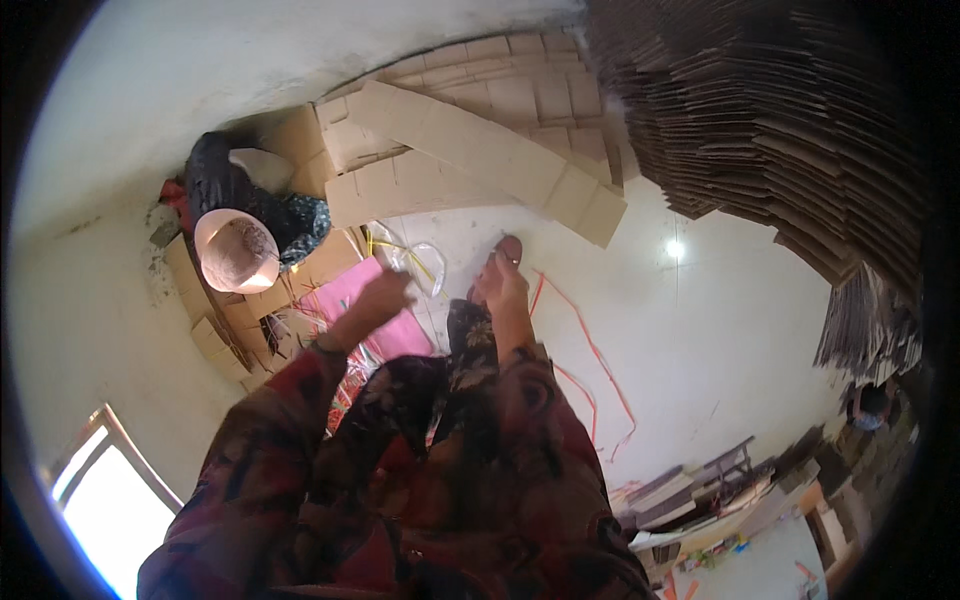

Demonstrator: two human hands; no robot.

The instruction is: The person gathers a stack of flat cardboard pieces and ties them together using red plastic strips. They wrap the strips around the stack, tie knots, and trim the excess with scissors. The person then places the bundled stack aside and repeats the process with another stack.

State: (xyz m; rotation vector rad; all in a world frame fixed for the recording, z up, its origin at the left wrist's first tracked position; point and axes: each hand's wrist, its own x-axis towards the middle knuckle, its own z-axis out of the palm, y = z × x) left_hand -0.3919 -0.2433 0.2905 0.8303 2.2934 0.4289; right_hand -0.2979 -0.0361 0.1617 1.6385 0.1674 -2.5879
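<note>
My left hand (385, 298) is raised over a pink sheet (398, 335), its fingers curled in and slightly blurred. Whatever it may grip is hidden by the back of the hand. In front of my body, my right hand (505, 287) has its fingers drawn together near my foot (511, 246); what they may hold is too small to make out. A thin red strap (590, 345) lies in a bent loop on the floor, with one end close to my right hand. Clear and yellow strips (425, 262) lie on the floor beyond my left hand.
Flat cardboard pieces (480, 150) lean along the far wall. Tall stacks of folded cardboard (760, 140) fill the far right. At left, a pink bucket (238, 255) stands by dark bags (212, 170) and a cardboard box (215, 310). More cardboard (670, 500) lies at lower right.
</note>
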